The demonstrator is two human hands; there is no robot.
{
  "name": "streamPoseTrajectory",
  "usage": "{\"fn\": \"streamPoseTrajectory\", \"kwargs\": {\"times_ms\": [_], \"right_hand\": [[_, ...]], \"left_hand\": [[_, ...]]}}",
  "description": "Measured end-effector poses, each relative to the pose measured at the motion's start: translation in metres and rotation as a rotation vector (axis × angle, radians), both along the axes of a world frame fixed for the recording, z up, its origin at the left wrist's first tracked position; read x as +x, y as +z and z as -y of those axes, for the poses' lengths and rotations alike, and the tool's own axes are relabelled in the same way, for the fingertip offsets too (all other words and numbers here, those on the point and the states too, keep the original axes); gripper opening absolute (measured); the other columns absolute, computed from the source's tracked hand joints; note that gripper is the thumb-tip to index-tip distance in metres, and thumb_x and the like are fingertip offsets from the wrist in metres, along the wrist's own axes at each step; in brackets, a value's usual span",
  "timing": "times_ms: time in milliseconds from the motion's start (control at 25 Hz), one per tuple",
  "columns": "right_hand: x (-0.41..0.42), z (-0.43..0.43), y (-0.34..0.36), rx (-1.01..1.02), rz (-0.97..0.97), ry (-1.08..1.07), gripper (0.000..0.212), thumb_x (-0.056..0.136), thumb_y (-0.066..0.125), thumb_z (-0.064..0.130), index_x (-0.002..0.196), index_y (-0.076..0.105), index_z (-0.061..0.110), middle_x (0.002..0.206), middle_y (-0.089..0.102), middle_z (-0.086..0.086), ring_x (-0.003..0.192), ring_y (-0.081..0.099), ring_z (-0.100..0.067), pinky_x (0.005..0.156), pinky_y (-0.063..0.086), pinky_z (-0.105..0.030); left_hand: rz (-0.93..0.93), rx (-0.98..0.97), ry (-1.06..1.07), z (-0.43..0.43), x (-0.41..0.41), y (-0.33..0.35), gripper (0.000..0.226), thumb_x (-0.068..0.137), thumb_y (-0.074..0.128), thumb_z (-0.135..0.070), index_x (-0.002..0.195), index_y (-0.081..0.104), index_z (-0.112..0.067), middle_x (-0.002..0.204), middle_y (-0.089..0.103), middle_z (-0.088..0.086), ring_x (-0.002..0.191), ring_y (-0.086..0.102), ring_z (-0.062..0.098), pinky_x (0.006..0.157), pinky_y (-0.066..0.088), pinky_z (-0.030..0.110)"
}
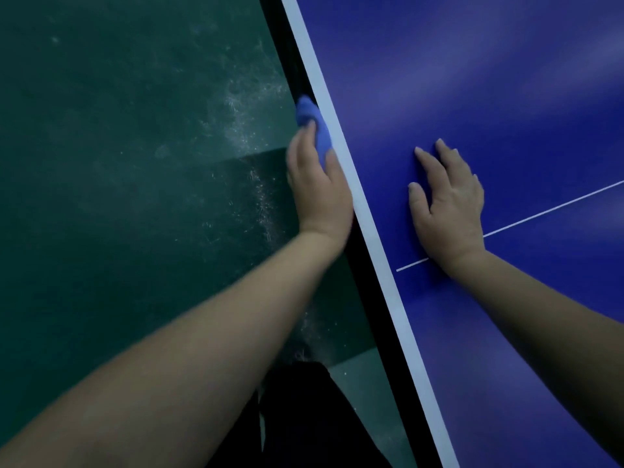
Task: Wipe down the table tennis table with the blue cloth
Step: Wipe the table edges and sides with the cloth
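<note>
The left hand (pixel 319 190) grips the bunched blue cloth (pixel 312 119), pressing it against the table's dark side edge (pixel 364 265). The right hand (pixel 449 204) lies flat and open on the blue surface (pixel 506 96). On so narrow an edge, the loosely bunched cloth may slip off and drop to the green floor (pixel 118 163).

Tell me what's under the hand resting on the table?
The right hand lies flat on the blue table, its wrist over the thin white line. Whatever is beneath the palm is covered.
</note>
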State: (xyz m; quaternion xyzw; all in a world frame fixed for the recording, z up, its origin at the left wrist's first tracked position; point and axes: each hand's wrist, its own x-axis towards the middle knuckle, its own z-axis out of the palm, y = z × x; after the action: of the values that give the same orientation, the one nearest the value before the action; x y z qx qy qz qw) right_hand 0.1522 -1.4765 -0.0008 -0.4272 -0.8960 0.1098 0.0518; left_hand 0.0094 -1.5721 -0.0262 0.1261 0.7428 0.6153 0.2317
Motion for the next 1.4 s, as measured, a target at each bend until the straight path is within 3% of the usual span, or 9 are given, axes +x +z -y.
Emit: {"fn": "streamPoseTrajectory", "kwargs": {"times_ms": [160, 320, 520, 640, 720, 840, 1000, 1280, 1400], "right_hand": [[0.002, 0.0, 0.0, -0.011, -0.024, -0.005, 0.051, 0.096, 0.039, 0.039, 0.146, 0.039, 0.027, 0.158, 0.026, 0.001, 0.147, 0.02, -0.021, 0.117, 0.015, -0.055], [0.0, -0.001, 0.003, -0.021, -0.012, -0.011, 0.051, 0.096, 0.041, 0.038, 0.146, 0.039, 0.027, 0.158, 0.025, 0.001, 0.147, 0.02, -0.021, 0.118, 0.014, -0.054], [-0.01, -0.004, 0.009, -0.108, -0.026, -0.007, 0.05, 0.096, 0.047, 0.033, 0.144, 0.042, 0.026, 0.158, 0.025, 0.0, 0.147, 0.018, -0.021, 0.118, 0.013, -0.054], [-0.05, -0.028, 0.014, -0.178, -0.107, 0.05, 0.045, 0.095, 0.055, 0.024, 0.14, 0.049, 0.022, 0.156, 0.029, -0.002, 0.144, 0.024, -0.02, 0.117, 0.023, -0.051], [-0.096, -0.051, 0.015, -0.197, -0.179, 0.105, 0.044, 0.094, 0.056, 0.021, 0.138, 0.052, 0.02, 0.154, 0.032, -0.003, 0.141, 0.029, -0.018, 0.115, 0.029, -0.045], [-0.167, -0.087, 0.012, -0.18, -0.18, 0.131, 0.045, 0.095, 0.054, 0.024, 0.14, 0.049, 0.022, 0.155, 0.031, -0.001, 0.142, 0.028, -0.017, 0.116, 0.027, -0.041], [-0.244, -0.131, 0.005, -0.105, -0.12, 0.051, 0.046, 0.098, 0.049, 0.03, 0.144, 0.045, 0.024, 0.156, 0.03, 0.0, 0.143, 0.026, -0.016, 0.118, 0.021, -0.038], [-0.354, -0.177, -0.004, 0.005, -0.086, 0.021, 0.047, 0.099, 0.041, 0.034, 0.145, 0.043, 0.025, 0.156, 0.03, -0.001, 0.144, 0.025, -0.016, 0.118, 0.018, -0.039], [-0.39, -0.195, -0.008, 0.028, -0.095, -0.005, 0.047, 0.098, 0.04, 0.036, 0.144, 0.043, 0.027, 0.156, 0.031, -0.001, 0.143, 0.026, -0.016, 0.118, 0.019, -0.041]], "left_hand": [[0.356, -0.138, -0.049, -0.009, -0.024, -0.025, 0.046, 0.104, 0.035, -0.02, 0.15, 0.032, -0.017, 0.144, 0.04, 0.011, 0.119, 0.056, 0.025, 0.1, 0.048, 0.042], [0.123, -0.036, 0.002, 0.014, 0.013, -0.001, 0.044, 0.102, 0.04, -0.016, 0.146, 0.038, -0.012, 0.148, 0.032, 0.001, 0.119, 0.04, -0.006, 0.097, 0.029, -0.002], [0.09, -0.108, 0.034, -0.056, -0.1, -0.015, 0.041, 0.104, 0.036, -0.018, 0.145, 0.038, -0.012, 0.144, 0.043, 0.01, 0.128, 0.047, 0.021, 0.106, 0.039, 0.028], [0.182, -0.142, 0.018, -0.039, -0.081, -0.02, 0.042, 0.104, 0.037, -0.021, 0.145, 0.038, -0.014, 0.137, 0.047, 0.004, 0.095, 0.055, -0.009, 0.07, 0.042, 0.002], [0.061, -0.065, 0.042, -0.024, -0.062, -0.007, 0.043, 0.103, 0.039, -0.019, 0.145, 0.039, -0.012, 0.141, 0.04, 0.003, 0.1, 0.043, -0.024, 0.077, 0.028, -0.01], [-0.104, -0.028, 0.023, -0.056, -0.116, -0.009, 0.045, 0.101, 0.04, -0.02, 0.146, 0.038, -0.013, 0.148, 0.036, 0.004, 0.128, 0.037, 0.002, 0.097, 0.024, -0.004], [0.282, -0.094, 0.102, -0.1, -0.179, -0.038, 0.04, 0.104, 0.035, -0.019, 0.144, 0.041, -0.013, 0.138, 0.049, 0.016, 0.124, 0.051, 0.033, 0.104, 0.043, 0.039], [-0.121, 0.135, 0.007, -0.112, -0.218, -0.012, 0.048, 0.098, 0.044, -0.014, 0.145, 0.039, -0.008, 0.145, 0.036, 0.001, 0.137, 0.034, 0.013, 0.116, 0.026, 0.027], [0.054, 0.038, 0.071, -0.155, -0.286, -0.02, 0.046, 0.101, 0.044, -0.01, 0.147, 0.036, -0.007, 0.151, 0.032, 0.008, 0.138, 0.034, 0.021, 0.116, 0.026, 0.033]]}}
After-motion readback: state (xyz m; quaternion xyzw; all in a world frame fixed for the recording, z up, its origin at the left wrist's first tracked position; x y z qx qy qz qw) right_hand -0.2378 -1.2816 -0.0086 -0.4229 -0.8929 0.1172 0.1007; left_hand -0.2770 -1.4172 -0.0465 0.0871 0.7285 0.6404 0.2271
